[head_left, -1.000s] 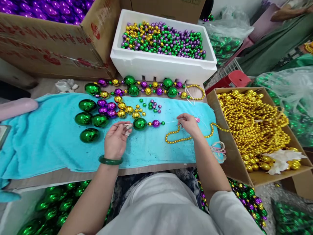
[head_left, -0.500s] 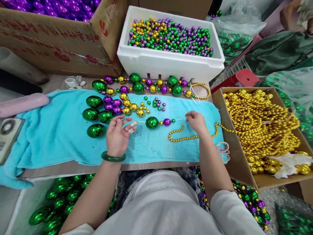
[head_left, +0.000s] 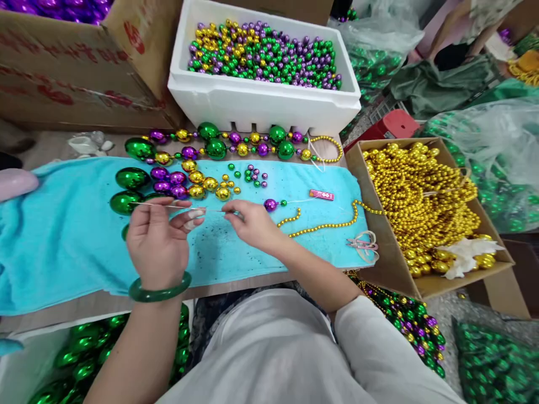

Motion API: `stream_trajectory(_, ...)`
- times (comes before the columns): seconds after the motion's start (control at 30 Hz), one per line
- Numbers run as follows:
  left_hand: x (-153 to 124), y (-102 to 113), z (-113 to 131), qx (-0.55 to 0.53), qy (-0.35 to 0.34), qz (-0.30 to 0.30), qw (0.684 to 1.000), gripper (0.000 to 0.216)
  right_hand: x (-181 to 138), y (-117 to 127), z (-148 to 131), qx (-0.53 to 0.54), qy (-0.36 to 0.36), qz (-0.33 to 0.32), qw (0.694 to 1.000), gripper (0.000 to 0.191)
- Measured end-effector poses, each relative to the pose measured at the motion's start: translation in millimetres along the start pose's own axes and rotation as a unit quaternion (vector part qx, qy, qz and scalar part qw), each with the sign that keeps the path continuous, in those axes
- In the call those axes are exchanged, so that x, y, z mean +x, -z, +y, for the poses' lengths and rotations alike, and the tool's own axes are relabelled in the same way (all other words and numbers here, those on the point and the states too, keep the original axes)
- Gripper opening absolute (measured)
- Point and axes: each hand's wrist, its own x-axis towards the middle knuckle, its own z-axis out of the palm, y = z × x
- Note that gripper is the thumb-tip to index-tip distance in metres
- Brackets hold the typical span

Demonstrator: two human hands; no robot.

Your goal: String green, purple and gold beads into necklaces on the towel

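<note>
My left hand [head_left: 158,241], with a green bangle [head_left: 160,290] on the wrist and white tape on a finger, pinches a thin pale string [head_left: 213,210]. My right hand [head_left: 255,224] is closed on the same string, with thumb and forefinger together. A purple bead [head_left: 270,205] and a small green bead [head_left: 283,203] show on the string beyond the right hand. From there the string runs to a small pink printed stick [head_left: 321,194]. The large green bead is not visible now. Loose large green beads [head_left: 132,178], purple beads [head_left: 160,173] and gold beads [head_left: 210,184] lie near my left hand.
A strung bead necklace [head_left: 215,149] lies along the back of the blue towel [head_left: 236,252]. Behind stands a white foam box [head_left: 265,95] of small beads. At right are a carton [head_left: 391,224] of gold bead strands, a gold strand [head_left: 324,229] and small scissors [head_left: 362,245].
My right hand has moved left along the string, close to my left hand, and now covers where the large green bead was. The pink stick has come into sight. The view has shifted right.
</note>
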Motion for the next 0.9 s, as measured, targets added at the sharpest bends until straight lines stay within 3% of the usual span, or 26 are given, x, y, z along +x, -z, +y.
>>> stream_trajectory(0.33,12.0,15.0,1.2,-0.007,-0.043,0.069,0.997,0.028,-1.4,2.6,15.1,0.038,-0.045,-0.046,0.997,0.013)
stream_trajectory(0.47,15.3,14.7,-8.3,-0.007,-0.017,0.092,0.996,0.034,-6.0,1.6,12.5,0.015,-0.027,-0.007,0.999,0.013)
stream_trajectory(0.53,12.5,13.6,-22.1,0.041,0.050,0.055,0.996,0.038,-8.5,-2.2,6.9,-0.007,-0.002,0.016,1.000,0.014)
stream_trajectory(0.6,6.7,11.4,-39.8,0.114,0.114,-0.029,0.987,0.049,-10.7,-8.3,-0.5,-0.026,0.042,0.012,0.999,0.017)
stream_trajectory(0.7,-3.9,5.1,-64.2,0.155,0.114,-0.129,0.973,0.052,-14.7,-18.5,-11.3,-0.067,0.104,-0.020,0.992,0.019)
stream_trajectory(0.77,-8.1,-0.7,-74.9,0.150,0.101,-0.155,0.971,0.050,-18.5,-23.9,-17.1,-0.102,0.133,-0.040,0.985,0.020)
stream_trajectory(0.9,-3.9,-13.9,-85.7,0.219,0.113,-0.143,0.959,0.055,-28.4,-30.5,-26.0,-0.118,0.194,-0.075,0.971,0.021)
